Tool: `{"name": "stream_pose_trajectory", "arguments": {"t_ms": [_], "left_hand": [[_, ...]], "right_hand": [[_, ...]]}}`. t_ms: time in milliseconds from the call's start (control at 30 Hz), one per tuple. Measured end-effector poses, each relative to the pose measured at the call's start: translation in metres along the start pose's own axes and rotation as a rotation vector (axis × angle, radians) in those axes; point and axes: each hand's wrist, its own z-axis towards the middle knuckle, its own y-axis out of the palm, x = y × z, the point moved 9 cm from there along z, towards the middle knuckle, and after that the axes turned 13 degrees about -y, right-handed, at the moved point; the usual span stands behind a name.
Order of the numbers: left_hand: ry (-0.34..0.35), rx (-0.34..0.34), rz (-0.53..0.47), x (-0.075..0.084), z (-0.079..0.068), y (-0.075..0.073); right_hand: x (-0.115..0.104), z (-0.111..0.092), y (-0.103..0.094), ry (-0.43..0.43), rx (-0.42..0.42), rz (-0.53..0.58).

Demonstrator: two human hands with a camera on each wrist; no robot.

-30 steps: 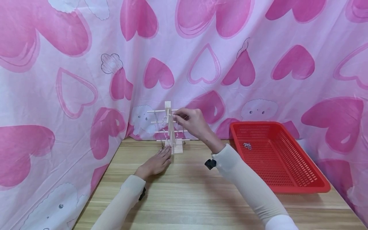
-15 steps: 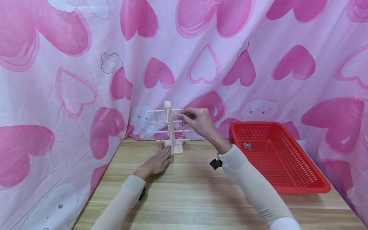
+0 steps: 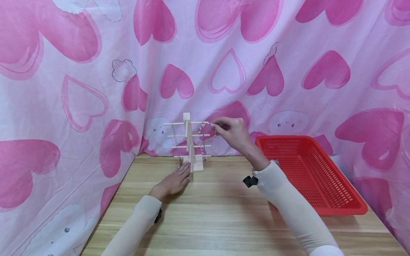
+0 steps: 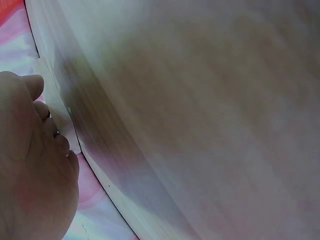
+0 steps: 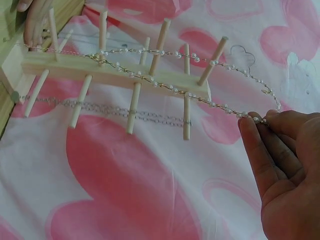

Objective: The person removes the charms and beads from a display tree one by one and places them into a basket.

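My right hand (image 3: 235,133) pinches a beaded necklace (image 5: 175,91) between thumb and fingertips, to the right of a wooden peg stand (image 3: 187,116). In the right wrist view the necklace stretches as a long loop from the fingertips across the pegs, with a thinner tail near the stand's foot. Whether a peg passes through the loop I cannot tell. A silver chain (image 5: 160,119) hangs along the pegs on one side. My left hand (image 3: 174,179) rests with straight fingers at the stand's base (image 3: 198,164). In the left wrist view that hand (image 4: 35,160) appears at the left edge.
A red plastic basket (image 3: 330,210) stands on the right of the wooden table (image 3: 217,213). A small silvery item (image 3: 275,162) in it is partly hidden by my right sleeve. Another thin chain (image 3: 174,132) hangs on the stand's left. A heart-patterned cloth (image 3: 221,67) surrounds the table.
My right hand has moved right, away from the stand's post, drawing the beaded necklace out to the right with it. The left hand has stayed at the base.
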Motion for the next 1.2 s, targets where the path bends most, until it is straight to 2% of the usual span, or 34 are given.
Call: {"name": "stream_pose_trajectory", "arguments": {"t_ms": [200,500,633,900,1033,1200], "left_hand": [[0.007,0.01,-0.049,0.006,-0.004,-0.007],[-0.002,0.001,-0.044,0.01,-0.006,-0.01],[-0.011,-0.01,-0.027,0.01,-0.006,-0.01],[-0.022,-0.012,-0.03,0.004,-0.005,-0.006],[-0.011,-0.006,-0.05,0.004,-0.005,-0.006],[-0.001,-0.003,-0.056,0.006,-0.005,-0.006]], "right_hand": [[0.006,-0.005,-0.013,0.016,0.003,-0.011],[0.012,-0.014,-0.035,0.06,0.008,-0.079],[0.015,-0.018,-0.047,0.064,0.015,-0.127],[0.021,-0.027,-0.069,0.093,0.025,-0.119],[0.021,-0.03,-0.079,0.079,0.043,-0.156],[0.024,-0.036,-0.091,0.111,0.047,-0.198]]}}
